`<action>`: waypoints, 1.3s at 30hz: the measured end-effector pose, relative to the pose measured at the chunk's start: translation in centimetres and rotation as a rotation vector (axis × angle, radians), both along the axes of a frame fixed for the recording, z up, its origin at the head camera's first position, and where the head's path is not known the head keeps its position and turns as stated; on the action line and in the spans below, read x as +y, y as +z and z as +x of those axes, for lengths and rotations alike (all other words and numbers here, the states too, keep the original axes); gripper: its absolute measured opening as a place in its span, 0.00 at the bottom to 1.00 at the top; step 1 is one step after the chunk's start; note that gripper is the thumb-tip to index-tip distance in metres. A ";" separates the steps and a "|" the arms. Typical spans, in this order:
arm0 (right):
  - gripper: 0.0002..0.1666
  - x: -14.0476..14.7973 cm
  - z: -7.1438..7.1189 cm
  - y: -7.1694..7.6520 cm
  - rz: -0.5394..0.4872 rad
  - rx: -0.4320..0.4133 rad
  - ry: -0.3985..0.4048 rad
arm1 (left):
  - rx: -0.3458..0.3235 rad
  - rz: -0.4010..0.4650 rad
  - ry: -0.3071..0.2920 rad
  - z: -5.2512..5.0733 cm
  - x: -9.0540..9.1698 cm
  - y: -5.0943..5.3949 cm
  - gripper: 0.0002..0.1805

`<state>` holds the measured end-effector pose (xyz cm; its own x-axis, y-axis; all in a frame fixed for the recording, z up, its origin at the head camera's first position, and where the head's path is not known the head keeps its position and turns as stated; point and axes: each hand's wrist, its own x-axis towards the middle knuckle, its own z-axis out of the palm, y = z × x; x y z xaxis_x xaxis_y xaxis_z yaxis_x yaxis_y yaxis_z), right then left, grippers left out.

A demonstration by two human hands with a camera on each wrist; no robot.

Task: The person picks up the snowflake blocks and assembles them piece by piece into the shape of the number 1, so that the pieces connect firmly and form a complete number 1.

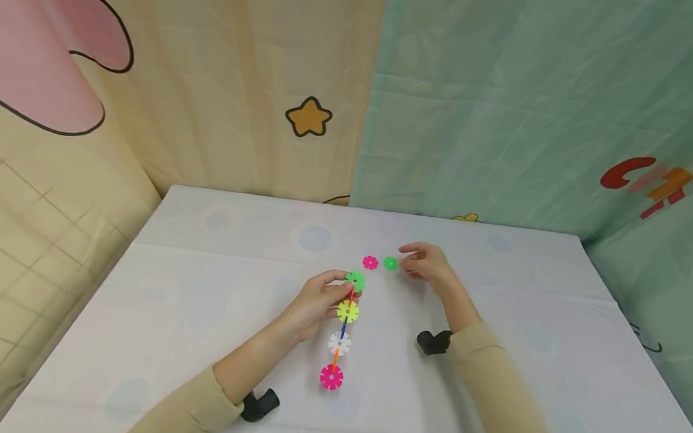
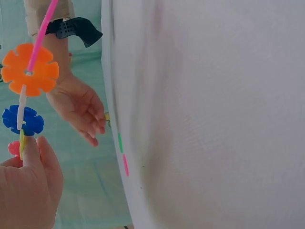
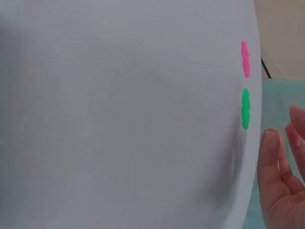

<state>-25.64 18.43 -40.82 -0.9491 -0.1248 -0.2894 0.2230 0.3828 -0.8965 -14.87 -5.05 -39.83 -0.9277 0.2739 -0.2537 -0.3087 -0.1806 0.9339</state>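
Observation:
My left hand (image 1: 317, 302) pinches the upper end of a chain of slotted plastic snowflake discs (image 1: 341, 309), close to a green disc. Green, yellow, white and pink discs face the head camera, with red, blue and orange ones edge-on between them. In the left wrist view, an orange disc (image 2: 46, 71) and a blue disc (image 2: 33, 125) show above the fingertips. Loose on the table lie a pink disc (image 1: 370, 263) and a green disc (image 1: 390, 263). My right hand (image 1: 431, 267) is just right of the green disc, fingers loosely bent, holding nothing.
A white cloth with faint dots covers the table (image 1: 209, 314). Printed curtains (image 1: 483, 119) hang behind its far edge, close past the loose discs. A black wrist mount (image 1: 260, 404) sits at the left cuff, another black mount (image 1: 433, 342) at the right.

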 end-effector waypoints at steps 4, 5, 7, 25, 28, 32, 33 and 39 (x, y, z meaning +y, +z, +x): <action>0.23 -0.3 -0.4 -0.9 0.022 0.001 -0.035 | -0.014 -0.007 0.009 0.0 0.0 0.1 0.16; 0.23 -0.4 -0.5 -1.1 0.032 0.005 -0.035 | -0.018 -0.011 0.011 0.0 0.0 0.1 0.16; 0.23 -0.6 -0.7 -1.3 0.056 0.021 -0.029 | -0.022 -0.013 0.013 0.0 0.0 0.2 0.16; 0.17 -2.0 -1.7 -2.4 0.337 0.075 -0.047 | -0.012 -0.010 0.004 0.2 0.4 0.0 0.15; 0.18 -2.0 -1.8 -2.3 0.350 0.076 -0.010 | -0.013 -0.008 0.006 0.2 0.4 0.0 0.14; 0.18 -1.8 -1.7 -2.3 0.301 0.067 0.015 | -0.017 -0.019 0.022 0.3 0.3 0.1 0.13; 0.18 -1.7 -1.7 -2.3 0.281 0.067 0.021 | -0.012 -0.024 0.026 0.4 0.2 0.2 0.13; 0.16 -1.3 -1.5 -2.3 0.212 0.081 0.040 | 0.007 -0.040 0.036 0.5 0.0 0.3 0.14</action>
<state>-27.11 17.16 -43.10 -0.9658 -0.1069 -0.2361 0.1346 0.5714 -0.8096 -14.39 -5.09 -39.56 -0.9387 0.2300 -0.2567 -0.2956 -0.1543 0.9428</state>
